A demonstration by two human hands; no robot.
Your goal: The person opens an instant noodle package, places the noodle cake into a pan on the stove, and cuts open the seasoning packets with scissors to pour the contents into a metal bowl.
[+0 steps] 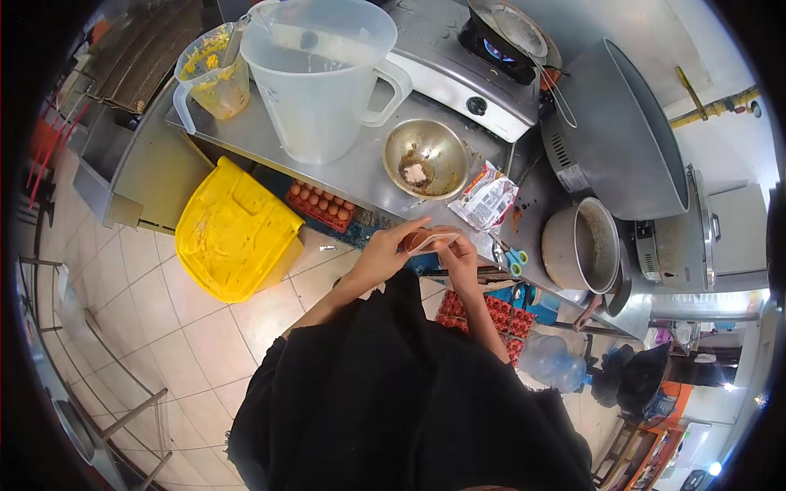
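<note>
Both hands meet just before the counter's front edge, around a small clear plastic bag [431, 240] with something reddish-brown showing at it. My left hand [383, 255] grips the bag's left side, while the fingers of my right hand [460, 259] pinch its right side. Exactly what the bag contains is too small to tell. Beyond the hands sits a metal bowl [395, 147] with a pale lump and dark brown stuff at its bottom. A torn white-and-red packet [486, 199] lies right of the bowl, and scissors [514, 259] with blue-green handles rest nearer the edge.
A large plastic jug [315, 106] and a yellow-smeared measuring jug [219, 86] stand at the left. Behind, a stove burner [496, 51] is lit under a pan. A pot [565, 245] stands right. Below are a yellow-lidded bin [233, 225] and egg trays [321, 204].
</note>
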